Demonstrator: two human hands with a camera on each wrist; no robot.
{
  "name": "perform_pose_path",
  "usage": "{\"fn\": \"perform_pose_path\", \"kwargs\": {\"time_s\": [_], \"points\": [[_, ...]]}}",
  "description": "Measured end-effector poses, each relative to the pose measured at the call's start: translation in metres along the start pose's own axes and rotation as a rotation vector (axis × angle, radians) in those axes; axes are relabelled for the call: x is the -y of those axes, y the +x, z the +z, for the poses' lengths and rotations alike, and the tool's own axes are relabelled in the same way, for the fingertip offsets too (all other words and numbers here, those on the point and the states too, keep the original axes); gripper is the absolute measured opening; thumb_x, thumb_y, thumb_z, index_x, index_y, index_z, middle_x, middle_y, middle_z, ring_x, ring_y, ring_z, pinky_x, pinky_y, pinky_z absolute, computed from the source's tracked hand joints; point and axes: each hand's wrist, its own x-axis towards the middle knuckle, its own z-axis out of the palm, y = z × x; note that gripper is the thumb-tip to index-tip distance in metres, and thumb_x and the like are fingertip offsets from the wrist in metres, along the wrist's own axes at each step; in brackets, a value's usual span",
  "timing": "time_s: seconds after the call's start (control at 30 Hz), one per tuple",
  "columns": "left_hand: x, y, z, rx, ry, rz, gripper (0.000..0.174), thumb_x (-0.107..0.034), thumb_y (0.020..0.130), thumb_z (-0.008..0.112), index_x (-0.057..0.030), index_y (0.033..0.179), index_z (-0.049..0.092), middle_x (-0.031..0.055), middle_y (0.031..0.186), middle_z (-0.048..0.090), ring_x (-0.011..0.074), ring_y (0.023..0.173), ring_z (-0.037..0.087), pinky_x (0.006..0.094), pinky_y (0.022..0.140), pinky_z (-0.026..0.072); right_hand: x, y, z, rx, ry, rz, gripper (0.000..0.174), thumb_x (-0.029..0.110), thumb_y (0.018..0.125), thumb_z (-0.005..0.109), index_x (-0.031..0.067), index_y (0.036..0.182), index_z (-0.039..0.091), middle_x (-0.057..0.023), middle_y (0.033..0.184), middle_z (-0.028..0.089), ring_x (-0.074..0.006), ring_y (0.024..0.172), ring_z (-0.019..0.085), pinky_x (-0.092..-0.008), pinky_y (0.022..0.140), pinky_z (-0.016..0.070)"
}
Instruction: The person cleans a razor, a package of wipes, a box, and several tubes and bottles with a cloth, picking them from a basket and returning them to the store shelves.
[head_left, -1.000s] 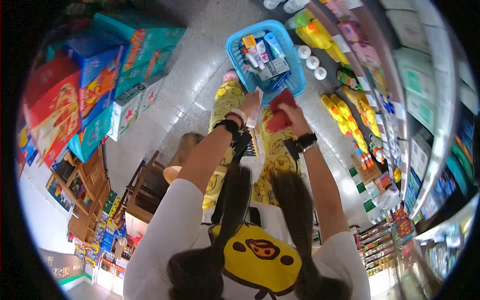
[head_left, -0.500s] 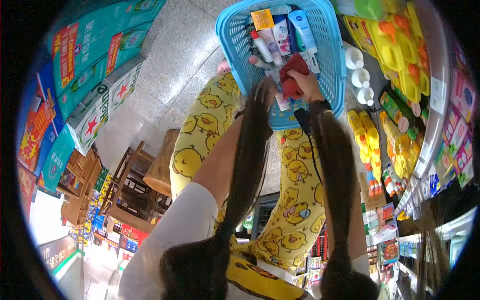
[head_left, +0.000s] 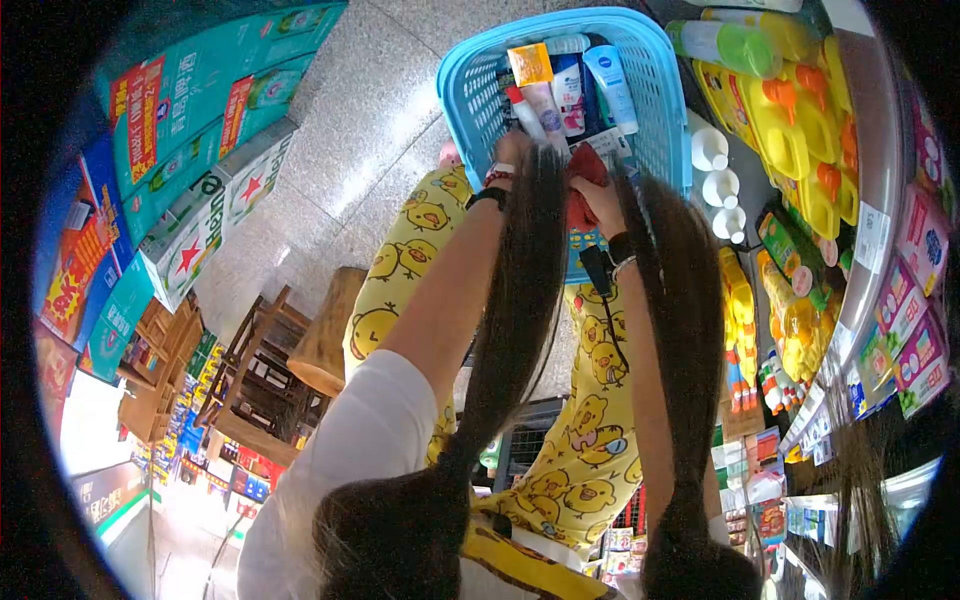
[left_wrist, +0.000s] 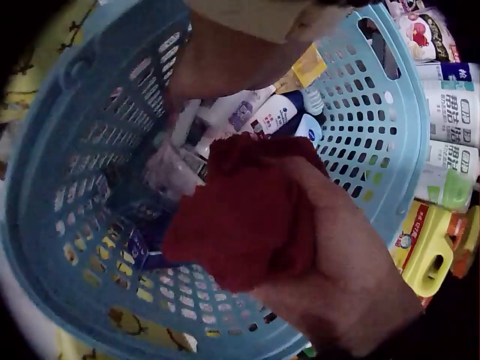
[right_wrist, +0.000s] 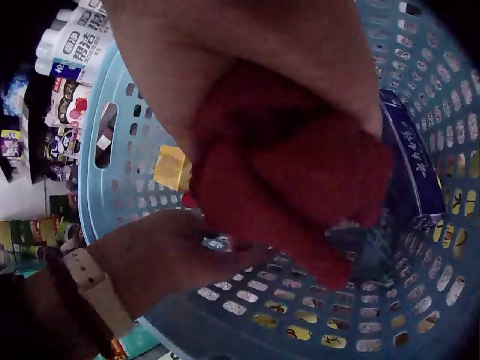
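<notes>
Red cloth (head_left: 584,172) is bunched up in the right hand (head_left: 603,203), and the fingers are curled tight round it. The hand holds the cloth inside the blue plastic basket (head_left: 462,85), just above the things that lie in it. The left hand (head_left: 511,150) is in the basket too, right next to the cloth. Its fingers reach down to the white tubes (left_wrist: 255,112), but I cannot tell if they are apart or if they hold one. There is a pale watch strap (right_wrist: 84,276) on the left wrist. A dark blue box (right_wrist: 411,161) lies under the cloth on the basket floor, and a yellow packet (right_wrist: 172,169) leans by the basket wall. The basket stands on the grey floor (head_left: 350,130). Just beside it are yellow bottles (head_left: 790,115) with orange tops. Green boxes (head_left: 190,95) are stacked well apart on the other side, and a wooden stool (head_left: 322,340) stands near the person's legs.
</notes>
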Motion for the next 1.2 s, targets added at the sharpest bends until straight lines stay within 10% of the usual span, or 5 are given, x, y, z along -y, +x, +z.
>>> {"fn": "perform_pose_path", "kwargs": {"time_s": [0.33,0.53,0.73,0.9,1.2], "points": [[-0.01,0.004,0.006,0.226,0.812,0.073,0.02,-0.02,0.083,0.056,-0.0126,0.098,0.067,0.0075,0.101,0.064,0.0243,0.092,0.063,0.0439,0.068,0.0514,0.004,-0.016,-0.012,-0.102,-0.088,-0.108,0.03,0.014,0.076,0.072,0.0011,0.102,0.065,-0.0058,0.094,0.067,-0.0162,0.079,0.062,-0.0316,0.07,0.0496],[-0.01,-0.034,0.028,-0.499,-0.274,-0.183,0.026,-0.019,0.071,0.073,0.0043,0.072,0.06,0.0204,0.073,0.065,0.0365,0.069,0.065,0.0428,0.059,0.049,0.064,-0.061,0.005,-0.028,-0.219,-0.063,0.033,0.015,0.076,0.072,0.0012,0.105,0.064,-0.0071,0.095,0.067,-0.0169,0.079,0.064,-0.031,0.068,0.0503],[-0.031,-0.1,-0.024,-0.507,-0.281,-0.366,0.038,-0.033,0.073,0.072,0.004,0.078,0.062,0.0216,0.076,0.065,0.0357,0.074,0.065,0.0426,0.065,0.0497,0.114,-0.145,0.016,-0.06,0.19,0.164,0.031,0.021,0.074,0.072,-0.0005,0.096,0.064,-0.0109,0.075,0.066,-0.0218,0.059,0.064,-0.0308,0.05,0.0505],[-0.11,-0.205,-0.206,-0.031,-0.809,0.093,0.03,-0.02,0.085,0.066,0.0067,0.095,0.056,0.017,0.091,0.067,0.0226,0.082,0.067,0.0319,0.071,0.0536,0.121,-0.22,-0.01,0.059,0.055,-0.288,0.034,0.013,0.081,0.065,-0.001,0.111,0.057,-0.0125,0.105,0.063,-0.0254,0.092,0.063,-0.0356,0.078,0.0513],[-0.315,-0.429,-0.589,0.591,-0.337,0.77,0.028,0.005,0.086,0.06,0.0058,0.112,0.052,0.0131,0.107,0.064,0.0179,0.1,0.062,0.0296,0.09,0.0493,0.298,-0.552,0.098,0.352,0.682,-0.499,0.046,0.001,0.08,0.066,0.0019,0.123,0.049,-0.0085,0.117,0.059,-0.0231,0.107,0.058,-0.0364,0.094,0.0461]]}}
